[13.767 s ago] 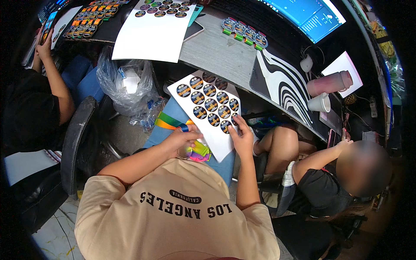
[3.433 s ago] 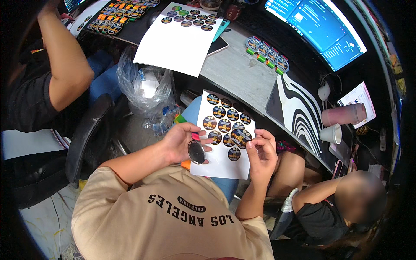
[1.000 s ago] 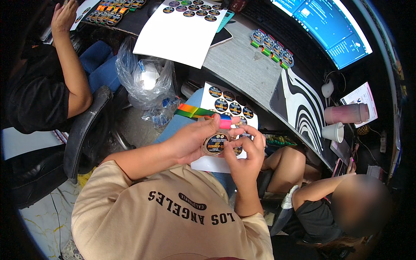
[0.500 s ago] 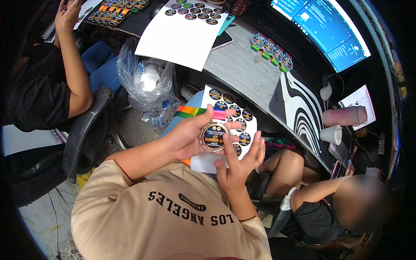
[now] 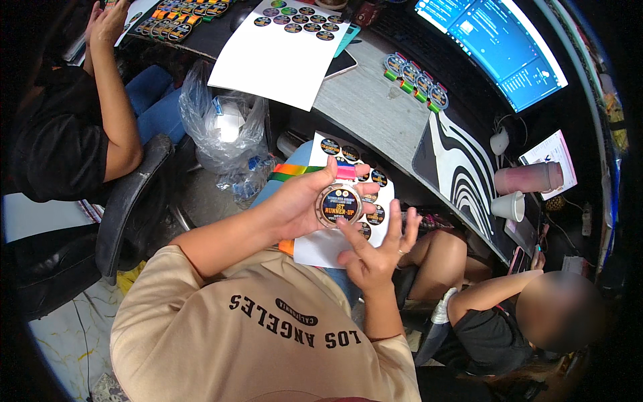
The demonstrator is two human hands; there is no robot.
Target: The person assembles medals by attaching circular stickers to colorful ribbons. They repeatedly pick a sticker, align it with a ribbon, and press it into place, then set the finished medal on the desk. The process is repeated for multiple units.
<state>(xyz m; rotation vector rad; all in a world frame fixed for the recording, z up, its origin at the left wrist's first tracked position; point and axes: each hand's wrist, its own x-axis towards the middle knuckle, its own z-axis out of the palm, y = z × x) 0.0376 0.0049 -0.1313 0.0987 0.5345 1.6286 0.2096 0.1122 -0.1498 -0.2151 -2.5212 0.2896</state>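
Medal: a round medal (image 5: 338, 206) with a dark, printed disc in its middle and a metallic rim, face up in the left hand, above the lap and in front of the shirt.
Left hand: half closed (image 5: 307, 194), cradling the medal against palm and fingers, with the thumb up beside its top edge.
Right hand: loosely open (image 5: 376, 253), fingers fanned, holding nothing; one fingertip (image 5: 344, 226) is at the lower edge of the disc. Whether it presses or only rests there, I cannot tell.
Ribbon: bands of green, yellow and orange (image 5: 293, 170) run left from the medal's top, with pink and blue near the fingers.
Sticker sheet: white, with dark round stickers (image 5: 315, 253), lying on the lap partly behind both hands.
Good fingering: this looks like smoothing the disc down. Best done from the centre outward, with light, even pressure all around the edge.
Good support: the left fingers should back the medal fully so it does not tip, with the ribbon kept off its face.
Edge check: too small to tell whether any rim of the disc lifts; tilting it to the light would help.
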